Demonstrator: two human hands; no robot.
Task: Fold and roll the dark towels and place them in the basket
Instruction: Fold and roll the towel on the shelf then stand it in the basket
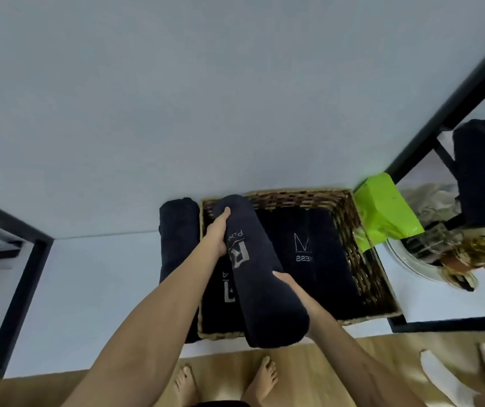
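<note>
White surface (103,274) carries a wicker basket (349,230) with dark towels (317,259) laid inside. Above its left half I hold a rolled towel (260,277), tilted: my left hand (219,233) grips its far part, my right hand (289,284) the near part, fingers curled round it.

Dark towels, brown basket, one green bag

The rolled towel (260,268) was navy with grey lettering; towels in the basket (361,259), woven brown and tan, matched it. The bag (385,212) was lime green, the shelf (94,274) white, its frame (21,295) black, the floor (338,368) light wood.
</note>
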